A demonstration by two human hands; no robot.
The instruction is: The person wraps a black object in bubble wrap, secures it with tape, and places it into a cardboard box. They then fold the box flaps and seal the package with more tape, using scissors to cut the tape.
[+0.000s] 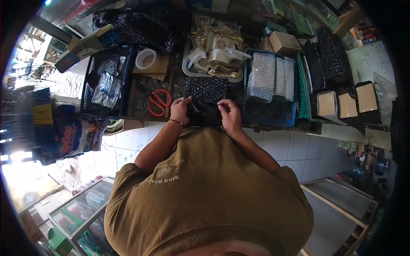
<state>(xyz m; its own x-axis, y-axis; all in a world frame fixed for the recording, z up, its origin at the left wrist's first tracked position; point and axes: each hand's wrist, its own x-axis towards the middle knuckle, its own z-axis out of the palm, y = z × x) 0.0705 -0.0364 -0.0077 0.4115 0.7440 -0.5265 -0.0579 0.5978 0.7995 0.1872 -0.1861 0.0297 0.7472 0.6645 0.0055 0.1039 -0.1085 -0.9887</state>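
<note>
A sheet of black bubble wrap (206, 88) lies at the table's front edge, between my two hands. My left hand (180, 109) is at its left side, fingertips pinched together on the black wrap. On the other side, my right hand (230, 114) has its thumb and index finger close together near the right edge; whether it grips any plastic is too dark to tell. Red-handled scissors (159, 102) rest left of my left hand. Behind the wrap stands a clear tray (186, 64) of white sockets and brass-coloured parts (221, 43).
A tape roll (146, 59) lies on cardboard at the left, beside a dark blue basket (85, 96). Right of centre, another basket (291, 112) holds bubble-wrapped packs (262, 74). Farther right are black-wrapped boxes (347, 105) and a green basket (303, 96).
</note>
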